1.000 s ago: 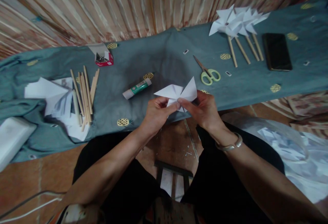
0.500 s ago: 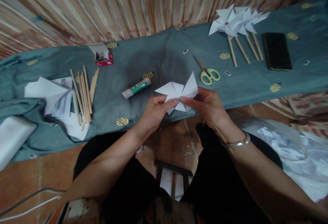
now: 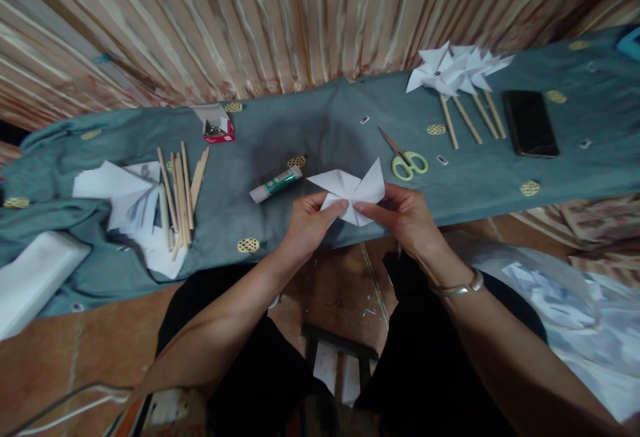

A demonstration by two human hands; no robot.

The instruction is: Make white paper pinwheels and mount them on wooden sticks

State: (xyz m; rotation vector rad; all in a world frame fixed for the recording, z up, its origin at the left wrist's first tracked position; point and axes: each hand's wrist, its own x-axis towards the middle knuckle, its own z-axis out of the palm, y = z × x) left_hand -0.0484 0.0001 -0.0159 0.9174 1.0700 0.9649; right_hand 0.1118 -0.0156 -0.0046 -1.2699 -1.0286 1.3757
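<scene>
Between my two hands is a white paper pinwheel (image 3: 345,183), its folded blades pointing outward, held over the table's near edge. My left hand (image 3: 310,220) pinches its left side, thumb on top near the centre. On the other side my right hand (image 3: 405,210) grips it the same way, with the thumb close to the middle; the fingers beneath are partly hidden. A green and white glue stick (image 3: 276,184) lies just left of the paper. Scissors with light green handles (image 3: 409,165) rest beyond my right hand.
Finished pinwheels on sticks (image 3: 457,73) lie at the back right beside a black phone (image 3: 530,123). Wooden sticks (image 3: 183,197) and paper sheets (image 3: 120,190) are at left, near a red box of small metal pieces (image 3: 219,131). A plastic bag of paper (image 3: 550,297) stands at right.
My thumbs have drawn slightly apart at the pinwheel's centre, and its lower blades now look flatter. The view has tilted, so the table's things appear lower.
</scene>
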